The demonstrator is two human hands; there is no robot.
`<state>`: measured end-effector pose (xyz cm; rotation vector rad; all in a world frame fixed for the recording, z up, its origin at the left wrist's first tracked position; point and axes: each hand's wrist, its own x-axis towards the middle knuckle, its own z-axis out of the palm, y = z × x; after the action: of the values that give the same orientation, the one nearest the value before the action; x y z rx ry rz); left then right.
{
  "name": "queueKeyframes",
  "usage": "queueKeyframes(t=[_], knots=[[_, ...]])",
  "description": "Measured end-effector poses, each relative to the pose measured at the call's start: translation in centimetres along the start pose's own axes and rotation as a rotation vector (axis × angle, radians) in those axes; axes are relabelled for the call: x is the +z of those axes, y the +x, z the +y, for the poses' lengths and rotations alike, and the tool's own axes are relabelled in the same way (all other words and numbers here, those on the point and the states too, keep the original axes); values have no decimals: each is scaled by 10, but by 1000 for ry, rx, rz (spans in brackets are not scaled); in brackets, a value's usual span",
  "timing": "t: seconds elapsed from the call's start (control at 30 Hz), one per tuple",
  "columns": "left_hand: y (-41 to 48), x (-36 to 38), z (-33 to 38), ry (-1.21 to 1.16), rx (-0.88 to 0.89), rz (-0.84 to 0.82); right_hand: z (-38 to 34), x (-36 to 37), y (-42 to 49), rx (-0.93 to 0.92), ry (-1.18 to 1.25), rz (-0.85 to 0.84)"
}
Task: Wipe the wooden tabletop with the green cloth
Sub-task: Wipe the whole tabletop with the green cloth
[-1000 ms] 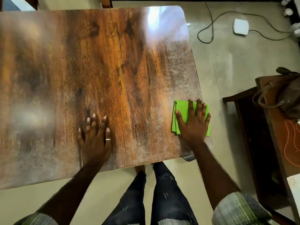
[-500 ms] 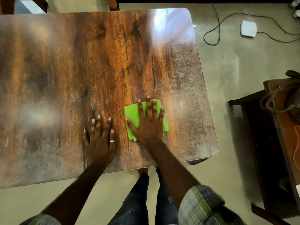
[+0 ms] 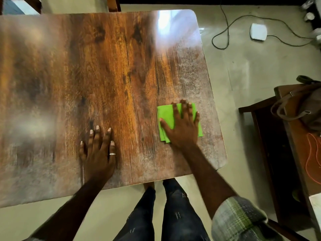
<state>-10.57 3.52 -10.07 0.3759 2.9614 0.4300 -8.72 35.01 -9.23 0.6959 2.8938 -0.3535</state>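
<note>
Green cloth (image 3: 166, 117) slid rightward under right hand (image 3: 182, 127), left hand (image 3: 99, 150) unmoved

glossy wooden tabletop (image 3: 107, 70), seemingly soft green cloth (image 3: 165, 113)

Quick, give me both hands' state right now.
Left hand: open, flat on the wooden tabletop, holding nothing.
Right hand: open, palm pressing the green cloth down.

Right hand (image 3: 182, 126) flat on green cloth (image 3: 166, 115) near tabletop (image 3: 112, 75) right edge; left hand (image 3: 99, 150) flat on wood
</note>
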Motion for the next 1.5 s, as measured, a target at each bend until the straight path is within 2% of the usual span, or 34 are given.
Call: queueKeyframes(t=[0.17, 0.33, 0.5, 0.73, 0.87, 1.03, 1.23, 1.37, 1.5], knots=[[0, -1, 0, 9, -7, -4, 65, -20, 14, 109, -13, 68], [0, -1, 1, 18, -12, -11, 65, -18, 13, 102, -8, 79], [0, -1, 1, 22, -10, -10, 6, -6, 9, 57, 20, 30], [0, 0, 0, 31, -11, 4, -120, 23, -16, -142, 100, 1], [0, 3, -1, 45, -19, -6, -144, 34, -24, -188, 103, 28], [0, 0, 1, 10, -21, -3, -106, 24, -8, -135, 92, 22], [0, -2, 1, 1, -9, -8, -7, -10, 24, 44, 20, 10], [1, -2, 1, 2, -10, -17, 52, -24, 35, 129, 13, 64], [2, -3, 2, 12, -24, -37, 66, -23, 38, 157, -9, 91]])
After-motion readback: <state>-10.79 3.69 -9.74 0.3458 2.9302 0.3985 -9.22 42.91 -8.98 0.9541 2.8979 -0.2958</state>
